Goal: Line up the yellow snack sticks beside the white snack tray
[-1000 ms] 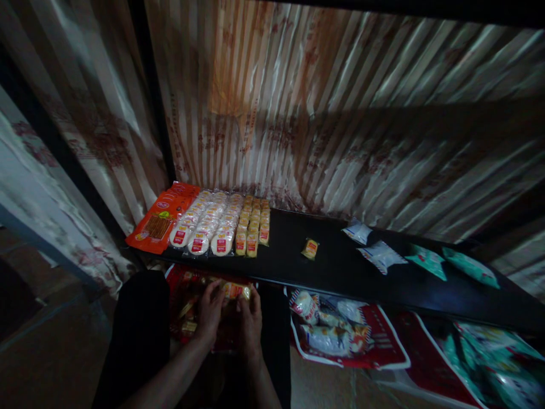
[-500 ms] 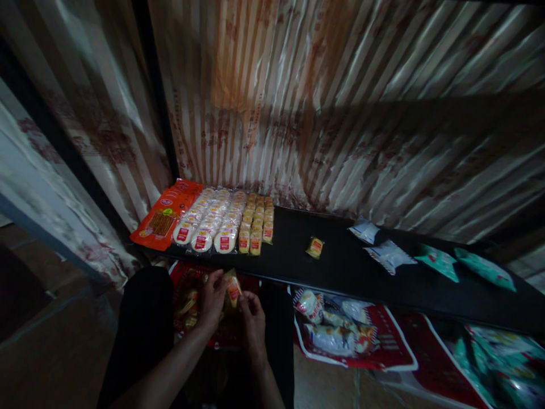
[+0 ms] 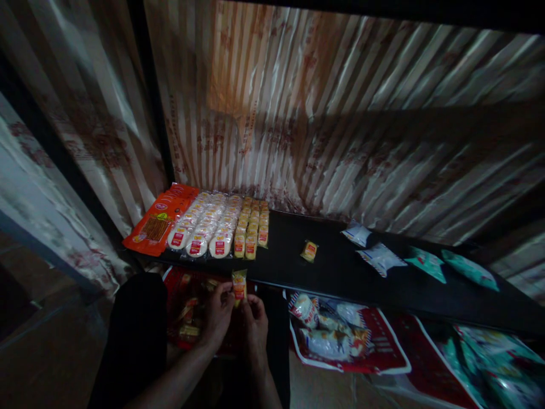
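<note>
My left hand (image 3: pixel 218 314) and my right hand (image 3: pixel 256 321) are together below the front edge of a black shelf (image 3: pixel 340 267). Both pinch a small yellow snack packet (image 3: pixel 239 284) with a red label, held upright between them. Under the hands lies an open red bag (image 3: pixel 187 307) with more small packets. On the shelf's left end stand neat rows of yellow packets (image 3: pixel 252 227), round white packets (image 3: pixel 206 224) and an orange flat pack (image 3: pixel 159 218). One lone yellow packet (image 3: pixel 309 250) lies on the shelf farther right.
White packets (image 3: pixel 374 250) and green packets (image 3: pixel 447 264) lie on the shelf's right part. Below it, a red bag of white snacks (image 3: pixel 336 332) and green bags (image 3: pixel 494 358) sit on the floor. A striped curtain (image 3: pixel 319 113) hangs behind. My dark-clad knee (image 3: pixel 136 329) is left.
Both hands have lifted one yellow packet out of the red bag, turning it from lying flat to upright, closer to the shelf edge.
</note>
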